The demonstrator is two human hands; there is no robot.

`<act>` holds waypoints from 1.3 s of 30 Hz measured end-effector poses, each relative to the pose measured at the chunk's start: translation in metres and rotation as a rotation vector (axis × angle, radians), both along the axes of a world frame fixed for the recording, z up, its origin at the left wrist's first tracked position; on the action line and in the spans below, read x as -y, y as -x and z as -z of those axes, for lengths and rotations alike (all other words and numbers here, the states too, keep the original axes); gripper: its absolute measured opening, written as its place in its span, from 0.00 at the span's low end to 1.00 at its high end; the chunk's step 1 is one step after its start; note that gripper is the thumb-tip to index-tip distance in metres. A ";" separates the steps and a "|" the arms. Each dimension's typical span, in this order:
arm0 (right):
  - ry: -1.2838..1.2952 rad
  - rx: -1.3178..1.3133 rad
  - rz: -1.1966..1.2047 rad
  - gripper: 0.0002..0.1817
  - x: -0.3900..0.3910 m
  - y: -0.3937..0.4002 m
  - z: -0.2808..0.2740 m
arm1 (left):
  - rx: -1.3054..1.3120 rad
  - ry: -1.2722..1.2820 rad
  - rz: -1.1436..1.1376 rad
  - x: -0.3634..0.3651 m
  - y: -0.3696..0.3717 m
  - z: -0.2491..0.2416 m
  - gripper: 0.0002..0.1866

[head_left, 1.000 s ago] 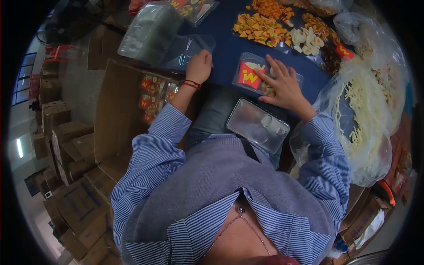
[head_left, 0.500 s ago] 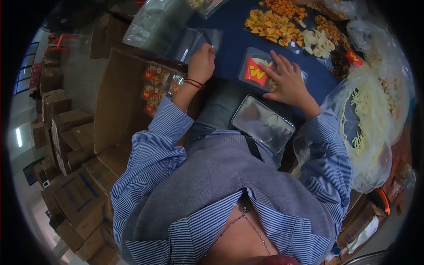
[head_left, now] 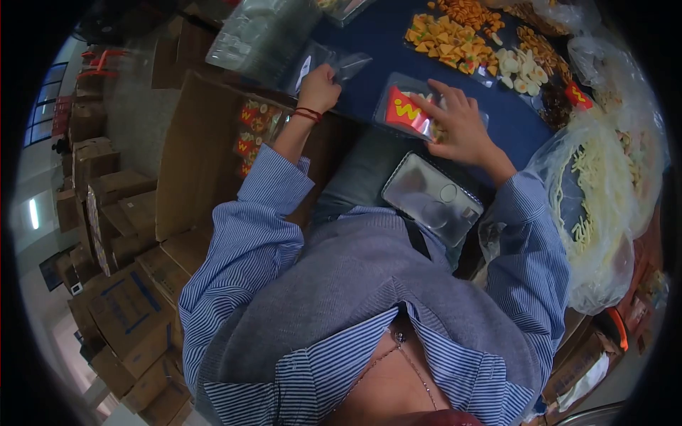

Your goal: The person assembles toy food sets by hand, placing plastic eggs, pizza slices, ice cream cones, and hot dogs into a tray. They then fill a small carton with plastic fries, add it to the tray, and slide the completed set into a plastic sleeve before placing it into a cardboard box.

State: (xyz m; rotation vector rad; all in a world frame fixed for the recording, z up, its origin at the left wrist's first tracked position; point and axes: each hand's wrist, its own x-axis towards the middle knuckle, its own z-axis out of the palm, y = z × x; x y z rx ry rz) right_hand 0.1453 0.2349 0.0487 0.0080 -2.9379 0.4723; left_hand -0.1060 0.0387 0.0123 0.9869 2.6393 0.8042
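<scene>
My left hand is closed on a clear plastic bag at the table's near edge, beside a stack of clear plastic trays. My right hand grips the right side of a clear plastic tray. Inside it lie a red fries box with a yellow W-like mark and some small pieces, partly hidden by my fingers. On my lap rests a clear phone-shaped case.
Beyond my right hand are piles of orange and yellow triangular pieces, pale slices and a bag of cream-coloured strips. An open cardboard box at my left holds packed red-box sets. Stacked cartons stand farther left.
My right hand has drawn its fingers in on the tray, which has shifted slightly left and tilted. The bag at my left hand has moved a little and changed shape.
</scene>
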 end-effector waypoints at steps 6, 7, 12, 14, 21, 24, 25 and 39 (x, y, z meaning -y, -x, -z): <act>0.106 0.035 -0.242 0.46 0.015 0.065 -0.005 | 0.121 0.025 0.004 0.008 0.008 -0.011 0.17; 0.096 0.062 -0.290 0.47 0.017 0.075 -0.005 | 0.196 -0.008 0.002 0.012 0.011 -0.008 0.18; -0.049 0.108 -0.210 0.46 0.018 0.104 0.001 | 0.231 -0.160 0.078 0.033 0.016 -0.016 0.15; -0.066 0.139 -0.153 0.45 0.017 0.107 0.001 | 0.177 -0.146 0.083 0.038 0.008 -0.024 0.15; -0.087 -0.030 0.027 0.44 0.013 0.084 0.006 | -0.157 -0.072 0.016 0.031 -0.003 -0.003 0.06; -0.094 -0.040 0.075 0.44 0.011 0.054 0.000 | -0.228 0.138 0.037 0.014 -0.014 -0.005 0.10; -0.089 -0.043 0.098 0.44 0.010 0.044 -0.001 | -0.153 0.208 0.066 0.007 -0.020 -0.009 0.12; 0.188 0.003 -0.250 0.45 0.009 0.056 -0.012 | -0.056 0.006 -0.025 0.004 -0.010 -0.010 0.23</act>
